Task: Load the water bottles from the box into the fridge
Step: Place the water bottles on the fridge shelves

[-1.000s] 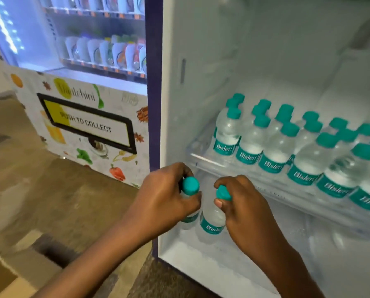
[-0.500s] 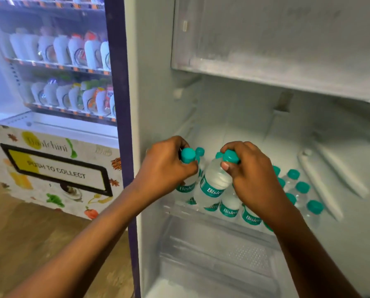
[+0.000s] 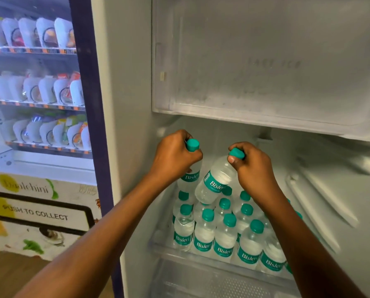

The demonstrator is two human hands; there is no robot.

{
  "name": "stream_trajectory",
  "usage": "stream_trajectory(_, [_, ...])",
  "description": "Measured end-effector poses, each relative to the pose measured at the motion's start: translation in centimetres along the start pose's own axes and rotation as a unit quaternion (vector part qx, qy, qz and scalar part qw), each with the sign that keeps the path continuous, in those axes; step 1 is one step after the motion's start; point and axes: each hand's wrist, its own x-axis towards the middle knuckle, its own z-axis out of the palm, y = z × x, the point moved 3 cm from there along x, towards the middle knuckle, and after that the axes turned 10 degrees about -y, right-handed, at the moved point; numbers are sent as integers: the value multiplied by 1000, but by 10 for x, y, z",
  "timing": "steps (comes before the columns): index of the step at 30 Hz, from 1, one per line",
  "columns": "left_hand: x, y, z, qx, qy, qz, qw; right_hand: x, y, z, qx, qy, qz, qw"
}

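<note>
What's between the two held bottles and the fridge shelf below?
In the head view, standing bottles fill the shelf beneath the left-hand bottle and right-hand bottle.

Bottles [image 3: 203, 235]: teal labels read "Bisleri". Vending machine [image 3: 50, 164]: black-framed sign [image 3: 35, 214] reads "PUSH TO COLLECT"; logo [image 3: 27, 187] above it only partly legible, "…alchini".

Left hand [image 3: 173, 160], right hand [image 3: 253, 168] lifted, held bottles [image 3: 216, 179] now above shelved rows [image 3: 225, 237]
</note>
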Motion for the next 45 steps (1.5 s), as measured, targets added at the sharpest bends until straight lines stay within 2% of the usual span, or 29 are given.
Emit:
stream_trajectory(6, [30, -12, 20, 36, 61, 17, 997, 27, 9, 4, -15, 37, 5, 999])
stream_trajectory(11, [54, -24, 38, 63, 57, 17, 996, 56, 17, 17, -64, 27, -7, 998])
stream_trajectory(19, [84, -56, 67, 125, -43, -40, 990, 92, 45, 67, -158, -62, -4, 985])
stream_trajectory(27, [85, -90, 86, 252, -158, -90, 951, 98, 70, 111, -188, -145, 32, 971])
stream_trajectory(31, [86, -100, 96, 315, -186, -94, 926, 94, 82, 128, -189, -164, 54, 967])
stream_trajectory(38, [86, -117, 108, 349, -241, -119, 898, 91, 97, 146, -183, -199, 83, 959])
stream_trajectory(45, [85, -123, 116, 346, -257, -151, 889, 89, 106, 150, -168, -225, 97, 955])
